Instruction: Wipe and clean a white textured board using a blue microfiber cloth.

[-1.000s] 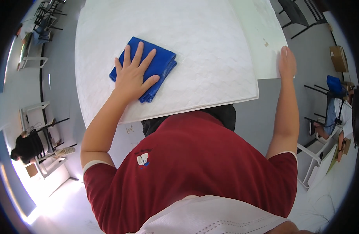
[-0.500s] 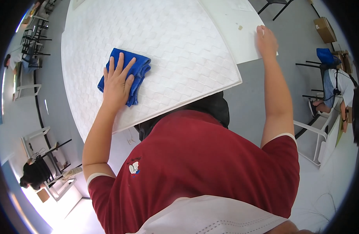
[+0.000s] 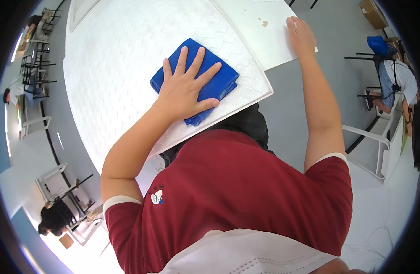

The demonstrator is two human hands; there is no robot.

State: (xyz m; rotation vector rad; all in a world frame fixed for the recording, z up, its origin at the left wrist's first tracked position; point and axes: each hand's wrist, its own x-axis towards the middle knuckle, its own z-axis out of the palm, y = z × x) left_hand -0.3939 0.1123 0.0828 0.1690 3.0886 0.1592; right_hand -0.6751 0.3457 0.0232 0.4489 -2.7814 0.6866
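Note:
My left hand (image 3: 185, 89) lies flat with fingers spread on a folded blue cloth (image 3: 219, 77), pressing it against a white board (image 3: 118, 68). The board has a raised wavy pattern and a slim rim. Beneath my palm, part of the cloth is hidden, and its frayed edge shows toward my body. My right hand (image 3: 302, 39) rests at the right edge of a smooth white table (image 3: 251, 34), with its fingers curled in. Whether anything is inside those fingers cannot be seen.
A small brownish stain (image 3: 265, 23) marks the table left of my right hand. On the right are a seated person (image 3: 397, 75), a white metal frame (image 3: 381, 155) and a cardboard box (image 3: 373, 13). Another person in black (image 3: 57, 214) is at the lower left.
My left hand and the blue cloth have moved right across the board, and more of the cloth lies spread out under the fingers. My right hand stays at the table's edge.

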